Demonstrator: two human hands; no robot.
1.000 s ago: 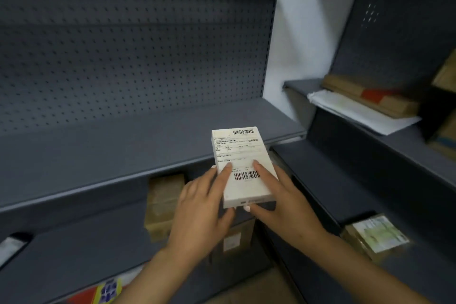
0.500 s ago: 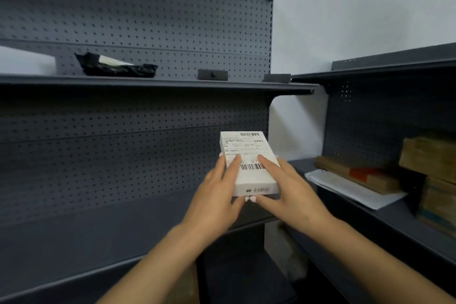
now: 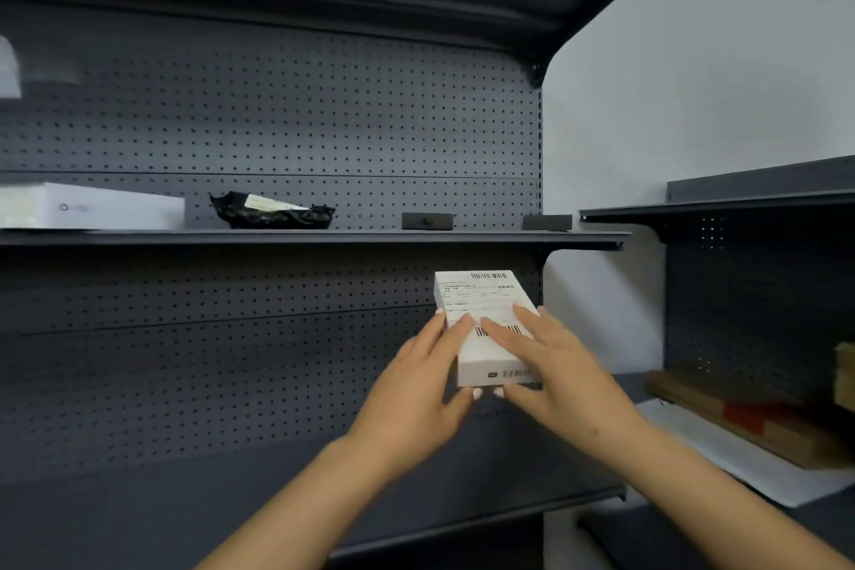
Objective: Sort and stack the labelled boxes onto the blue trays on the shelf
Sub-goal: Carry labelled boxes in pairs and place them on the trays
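Both hands clamp the box (image 3: pixel 486 324) in mid-air before the pegboard (image 3: pixel 277 143): left hand (image 3: pixel 416 393) and right hand (image 3: pixel 555 375), fingers on its label, thumbs under. Below the shelf (image 3: pixel 324 238).

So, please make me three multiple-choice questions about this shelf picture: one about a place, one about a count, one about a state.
1. Where does the black bag lie?
A. on the shelf above the hands
B. on the floor
C. inside the white box

2. How many hands hold the white box?
A. none
B. one
C. two

3. In what state is the white box?
A. lying on a shelf
B. held in the air
C. torn open

Answers:
1. A: the black bag rests on the upper shelf, higher than both hands.
2. C: the left hand and the right hand both grip the white box.
3. B: the box is clear of every shelf, label side up, and looks closed.
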